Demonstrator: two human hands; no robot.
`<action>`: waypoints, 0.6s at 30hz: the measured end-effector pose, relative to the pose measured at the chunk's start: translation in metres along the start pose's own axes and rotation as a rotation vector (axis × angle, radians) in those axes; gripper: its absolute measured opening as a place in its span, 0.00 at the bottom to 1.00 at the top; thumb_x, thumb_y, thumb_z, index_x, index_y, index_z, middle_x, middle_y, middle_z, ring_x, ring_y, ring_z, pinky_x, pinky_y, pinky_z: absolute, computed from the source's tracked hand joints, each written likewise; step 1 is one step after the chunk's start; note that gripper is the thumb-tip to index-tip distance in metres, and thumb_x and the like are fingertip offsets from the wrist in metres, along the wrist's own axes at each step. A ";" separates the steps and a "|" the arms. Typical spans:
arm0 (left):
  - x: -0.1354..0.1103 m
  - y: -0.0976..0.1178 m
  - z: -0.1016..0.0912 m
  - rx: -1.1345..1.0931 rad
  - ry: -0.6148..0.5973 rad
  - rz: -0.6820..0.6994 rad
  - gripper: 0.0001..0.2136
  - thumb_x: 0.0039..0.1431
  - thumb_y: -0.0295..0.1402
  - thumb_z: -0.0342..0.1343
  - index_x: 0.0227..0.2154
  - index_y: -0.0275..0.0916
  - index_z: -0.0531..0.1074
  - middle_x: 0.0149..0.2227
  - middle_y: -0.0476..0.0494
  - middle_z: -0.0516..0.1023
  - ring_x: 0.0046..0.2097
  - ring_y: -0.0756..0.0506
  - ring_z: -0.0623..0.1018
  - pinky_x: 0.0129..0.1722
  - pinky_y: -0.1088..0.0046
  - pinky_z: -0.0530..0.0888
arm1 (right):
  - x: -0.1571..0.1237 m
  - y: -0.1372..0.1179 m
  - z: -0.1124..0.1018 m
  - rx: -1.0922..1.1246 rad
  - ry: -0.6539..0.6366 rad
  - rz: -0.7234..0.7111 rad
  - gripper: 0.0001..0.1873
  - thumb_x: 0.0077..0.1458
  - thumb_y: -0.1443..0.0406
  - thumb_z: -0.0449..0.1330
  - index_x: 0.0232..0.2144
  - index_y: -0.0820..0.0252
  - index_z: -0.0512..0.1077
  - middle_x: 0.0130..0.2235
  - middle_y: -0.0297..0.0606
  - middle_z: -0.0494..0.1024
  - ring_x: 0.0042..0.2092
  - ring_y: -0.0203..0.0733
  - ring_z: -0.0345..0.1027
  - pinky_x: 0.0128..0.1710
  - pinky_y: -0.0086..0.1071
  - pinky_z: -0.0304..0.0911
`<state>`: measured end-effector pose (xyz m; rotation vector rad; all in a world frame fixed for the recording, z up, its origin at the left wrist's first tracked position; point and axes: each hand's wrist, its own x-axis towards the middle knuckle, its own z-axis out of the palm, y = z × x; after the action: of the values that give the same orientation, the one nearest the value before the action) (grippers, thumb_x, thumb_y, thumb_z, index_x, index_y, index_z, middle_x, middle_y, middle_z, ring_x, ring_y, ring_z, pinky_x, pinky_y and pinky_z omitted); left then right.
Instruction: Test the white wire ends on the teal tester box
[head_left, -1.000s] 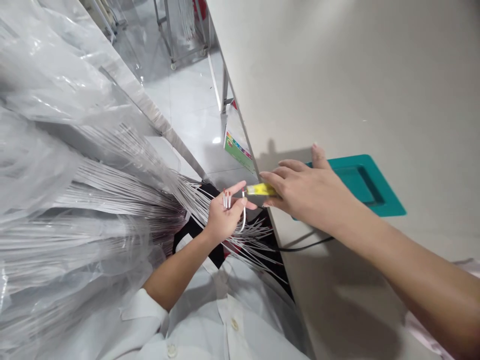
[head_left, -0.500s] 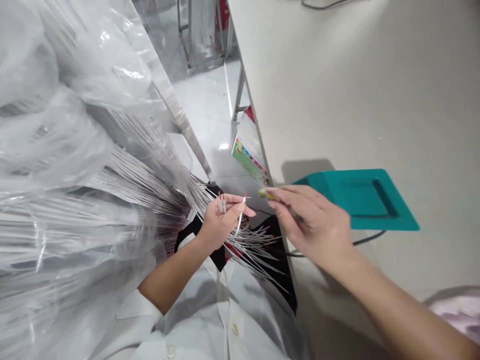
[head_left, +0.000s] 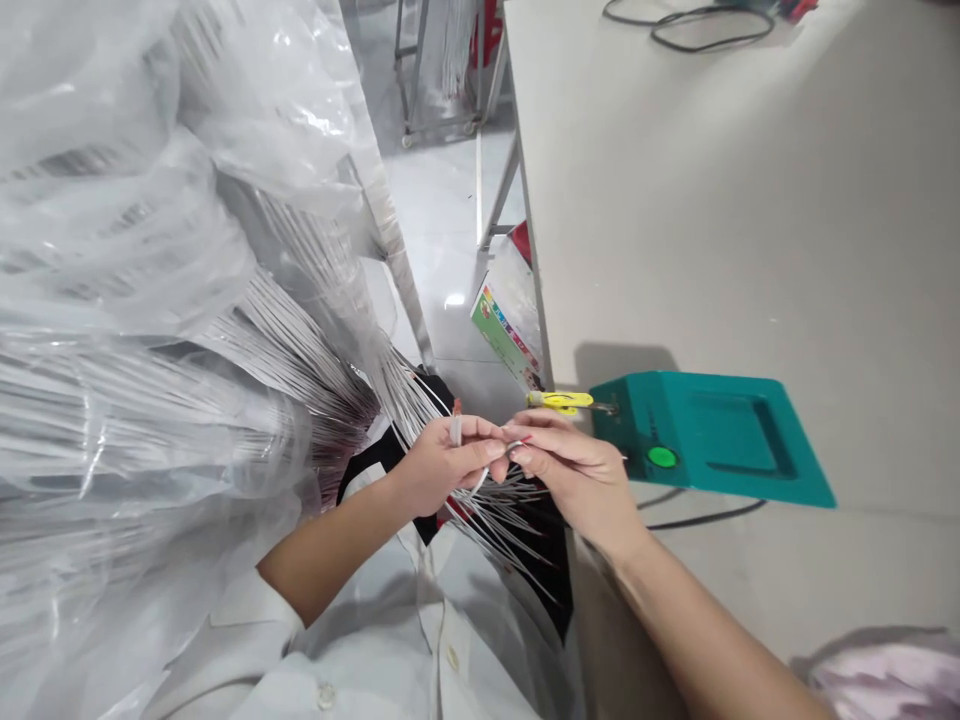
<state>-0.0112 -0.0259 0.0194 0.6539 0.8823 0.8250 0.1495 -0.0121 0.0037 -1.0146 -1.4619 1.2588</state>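
My left hand (head_left: pixel 442 465) is closed, pinching a white cable (head_left: pixel 482 478) near its end. A short whitish piece with a reddish tip (head_left: pixel 456 425) sticks up between its fingers. My right hand (head_left: pixel 577 470) meets it, thumb and fingers closed on the same cable's stripped end, where a red inner wire (head_left: pixel 523 440) shows. Just beyond the right hand is a yellow-handled clip (head_left: pixel 559 401), its metal tip at the left side of a teal device (head_left: pixel 739 430). A round green spot (head_left: pixel 662 457) glows on that device. Below my hands fan several loose white cable ends (head_left: pixel 517 515).
Bundles of white cables (head_left: pixel 300 340) under clear plastic sheeting (head_left: pixel 112 240) fill the left side. The device stands on a pale table (head_left: pixel 712 220). A black cord (head_left: pixel 712 30) lies at the table's far end. A printed box (head_left: pixel 506 330) stands beside the table's left edge.
My right hand has let go of the yellow clip, now at the device, and moved left onto the cable end in my left hand. The green spot has come into sight.
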 end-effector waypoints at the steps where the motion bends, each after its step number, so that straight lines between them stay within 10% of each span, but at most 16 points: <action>1: 0.000 0.000 -0.001 0.011 0.001 -0.005 0.15 0.46 0.41 0.61 0.30 0.33 0.71 0.19 0.50 0.70 0.15 0.59 0.56 0.16 0.78 0.47 | 0.000 0.001 -0.001 0.015 -0.011 0.011 0.08 0.45 0.64 0.65 0.32 0.46 0.78 0.33 0.36 0.77 0.37 0.41 0.71 0.39 0.39 0.69; 9: -0.002 -0.003 0.000 0.161 0.021 0.077 0.14 0.48 0.41 0.58 0.28 0.33 0.71 0.19 0.50 0.69 0.16 0.57 0.58 0.16 0.78 0.53 | 0.000 0.005 0.004 0.428 -0.036 0.312 0.06 0.39 0.58 0.68 0.22 0.52 0.77 0.29 0.34 0.71 0.21 0.29 0.59 0.17 0.27 0.58; 18: 0.001 -0.007 -0.004 0.192 0.123 0.024 0.10 0.49 0.36 0.56 0.31 0.33 0.73 0.20 0.49 0.72 0.17 0.58 0.57 0.17 0.79 0.53 | 0.008 -0.002 -0.009 0.340 0.190 0.172 0.13 0.47 0.51 0.60 0.30 0.51 0.76 0.32 0.36 0.72 0.19 0.30 0.54 0.14 0.28 0.49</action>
<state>-0.0115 -0.0278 0.0116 0.7888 1.0766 0.8143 0.1565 -0.0026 0.0069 -1.0105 -0.9914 1.4332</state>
